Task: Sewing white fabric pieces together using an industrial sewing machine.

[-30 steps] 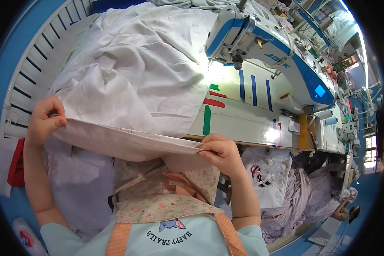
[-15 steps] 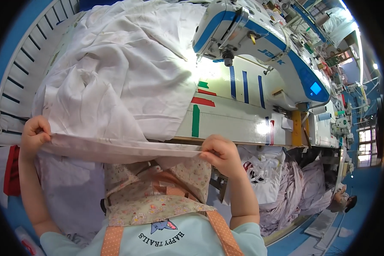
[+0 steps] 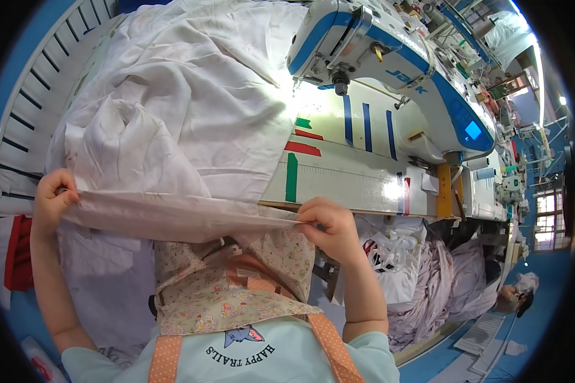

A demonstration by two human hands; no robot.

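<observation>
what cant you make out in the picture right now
All in the head view:
Far end of the white cloth: cut off by the upper edge.
Some fingertips of the left hand and right hand: hidden by their curled fingers and the cloth.
The person's lap: covered by the floral apron and the cloth.
Needle area of the sewing machine: washed out by glare.
Small items at far right: too small and blurred.
</observation>
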